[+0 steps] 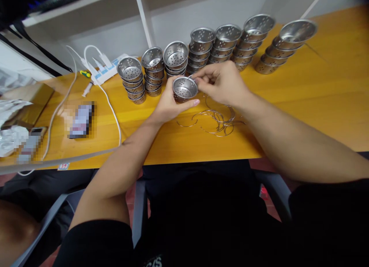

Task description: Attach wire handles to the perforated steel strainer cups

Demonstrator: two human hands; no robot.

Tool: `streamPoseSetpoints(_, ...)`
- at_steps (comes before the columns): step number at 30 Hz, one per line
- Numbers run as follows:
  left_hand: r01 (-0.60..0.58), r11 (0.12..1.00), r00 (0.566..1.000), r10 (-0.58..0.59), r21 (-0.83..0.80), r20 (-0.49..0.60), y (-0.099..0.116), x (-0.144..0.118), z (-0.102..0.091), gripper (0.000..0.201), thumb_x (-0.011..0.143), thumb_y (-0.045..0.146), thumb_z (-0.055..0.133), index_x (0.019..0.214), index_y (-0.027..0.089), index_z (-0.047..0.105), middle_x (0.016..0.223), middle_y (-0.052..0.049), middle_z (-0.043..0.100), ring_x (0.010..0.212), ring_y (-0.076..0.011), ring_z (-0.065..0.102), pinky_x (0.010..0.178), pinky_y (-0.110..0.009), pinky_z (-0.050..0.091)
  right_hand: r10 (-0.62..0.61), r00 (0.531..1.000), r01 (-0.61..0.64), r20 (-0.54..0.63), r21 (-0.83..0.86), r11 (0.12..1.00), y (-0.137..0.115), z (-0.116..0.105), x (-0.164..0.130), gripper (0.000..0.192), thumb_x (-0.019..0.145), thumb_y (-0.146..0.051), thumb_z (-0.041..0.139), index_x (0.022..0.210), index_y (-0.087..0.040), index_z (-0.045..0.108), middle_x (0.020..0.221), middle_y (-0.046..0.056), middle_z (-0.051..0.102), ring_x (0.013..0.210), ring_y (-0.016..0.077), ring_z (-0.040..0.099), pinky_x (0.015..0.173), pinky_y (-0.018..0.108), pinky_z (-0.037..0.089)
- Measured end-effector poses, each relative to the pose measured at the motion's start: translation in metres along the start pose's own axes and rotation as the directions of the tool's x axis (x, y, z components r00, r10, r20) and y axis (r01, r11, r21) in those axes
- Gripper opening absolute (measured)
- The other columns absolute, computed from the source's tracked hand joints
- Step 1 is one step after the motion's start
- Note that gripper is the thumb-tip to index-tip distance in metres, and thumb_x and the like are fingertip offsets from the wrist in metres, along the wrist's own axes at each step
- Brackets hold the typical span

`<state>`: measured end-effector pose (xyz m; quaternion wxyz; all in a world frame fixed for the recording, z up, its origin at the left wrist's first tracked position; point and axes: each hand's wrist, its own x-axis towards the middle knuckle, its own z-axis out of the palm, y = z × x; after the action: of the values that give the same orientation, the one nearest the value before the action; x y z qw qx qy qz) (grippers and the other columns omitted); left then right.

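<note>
A small perforated steel cup [185,88] is held tilted in my left hand [168,101], its fingers behind the wall and the thumb along the near side. At the cup's right rim, my right hand [220,80] pinches a thin metal wire [190,77], whose end reaches over the cup's edge. How much of this wire lies inside the cup is hard to make out. Below my hands, several loose curved metal wires [220,122] lie tangled on the yellow wooden table [161,144].
Leaning stacks of perforated cups [131,80] line the back, reaching to a stack [284,47] at right. Left are a power strip [106,72] with white cables, a screwdriver [85,73], a syringe-like piece [87,89] and two phones [82,120]. A cardboard box [34,103] stands far left.
</note>
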<state>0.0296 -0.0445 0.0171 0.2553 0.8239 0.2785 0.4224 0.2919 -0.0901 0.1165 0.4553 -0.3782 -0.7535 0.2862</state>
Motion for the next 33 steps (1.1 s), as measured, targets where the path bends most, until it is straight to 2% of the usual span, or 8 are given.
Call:
streamPoseSetpoints(7, 0.053, 0.998, 0.999, -0.053, -0.015, 0.010, 0.009, -0.002, -0.001, 0.119, 0.108, 0.073, 0.101, 0.195, 0.030, 0.032, 0.179, -0.021, 0.064, 0.174, -0.0441, 0.069, 0.154, -0.072, 0.055, 0.004, 1.000, -0.004, -0.008, -0.061, 0.998, 0.002, 0.007, 0.001, 0.028, 0.112, -0.052, 0.104, 0.113, -0.028, 0.089, 0.075, 0.004, 0.066, 0.081, 0.0283, 0.067, 0.080, 0.047, 0.063)
streamPoseSetpoints(11, 0.040, 0.999, 0.999, -0.040, 0.003, 0.008, 0.010, -0.002, -0.001, 0.120, 0.107, 0.074, 0.100, 0.194, 0.029, 0.031, 0.182, -0.022, 0.061, 0.178, -0.0460, 0.065, 0.155, -0.071, 0.053, 0.032, 0.999, -0.036, -0.034, -0.151, 0.988, -0.004, 0.013, -0.001, 0.021, 0.114, -0.048, 0.100, 0.112, -0.028, 0.091, 0.079, 0.004, 0.070, 0.081, 0.0297, 0.071, 0.081, 0.050, 0.065)
streamPoseSetpoints(15, 0.087, 0.996, 0.996, -0.087, 0.018, -0.005, 0.015, -0.002, -0.001, 0.117, 0.106, 0.074, 0.101, 0.191, 0.028, 0.035, 0.179, -0.022, 0.063, 0.177, -0.0466, 0.066, 0.154, -0.071, 0.053, 0.066, 0.996, -0.075, -0.061, -0.170, 0.983, -0.006, 0.016, -0.001, 0.023, 0.115, -0.050, 0.100, 0.115, -0.028, 0.091, 0.082, 0.005, 0.073, 0.083, 0.0308, 0.075, 0.082, 0.050, 0.066)
streamPoseSetpoints(19, 0.112, 0.994, 0.993, -0.112, -0.008, -0.034, 0.025, 0.000, 0.000, 0.110, 0.105, 0.072, 0.102, 0.186, 0.027, 0.042, 0.172, -0.022, 0.068, 0.172, -0.0456, 0.070, 0.151, -0.072, 0.057, 0.059, 0.997, -0.065, -0.049, -0.137, 0.988, -0.010, 0.017, -0.001, 0.025, 0.114, -0.053, 0.097, 0.114, -0.029, 0.090, 0.080, 0.003, 0.071, 0.077, 0.0269, 0.065, 0.081, 0.050, 0.062)
streamPoseSetpoints(23, 0.125, 0.992, 0.990, -0.126, -0.006, -0.057, 0.036, 0.000, 0.000, 0.104, 0.105, 0.067, 0.105, 0.183, 0.027, 0.048, 0.165, -0.018, 0.073, 0.165, -0.0429, 0.075, 0.150, -0.069, 0.058, 0.071, 0.995, -0.073, -0.063, -0.033, 0.997, -0.020, 0.021, -0.004, 0.027, 0.108, -0.057, 0.100, 0.117, -0.034, 0.087, 0.075, 0.001, 0.066, 0.073, 0.0256, 0.055, 0.078, 0.053, 0.057)
streamPoseSetpoints(29, 0.081, 0.996, 0.996, -0.080, 0.031, -0.039, 0.043, -0.002, -0.003, 0.098, 0.111, 0.067, 0.099, 0.185, 0.028, 0.047, 0.165, -0.017, 0.073, 0.163, -0.0403, 0.076, 0.151, -0.066, 0.058, 0.056, 0.996, -0.051, -0.070, 0.081, 0.995, -0.017, 0.026, -0.004, 0.040, 0.101, -0.077, 0.102, 0.102, -0.041, 0.085, 0.065, 0.003, 0.059, 0.083, 0.0303, 0.058, 0.080, 0.057, 0.061)
streamPoseSetpoints(33, 0.041, 0.998, 0.999, -0.041, 0.043, -0.009, 0.035, -0.002, -0.004, 0.100, 0.113, 0.075, 0.093, 0.186, 0.028, 0.044, 0.166, -0.016, 0.072, 0.165, -0.0407, 0.076, 0.153, -0.067, 0.056, 0.073, 0.995, -0.067, -0.068, 0.085, 0.994, -0.015, 0.025, -0.003, 0.040, 0.099, -0.074, 0.105, 0.102, -0.038, 0.086, 0.070, 0.004, 0.065, 0.086, 0.0317, 0.064, 0.080, 0.056, 0.065)
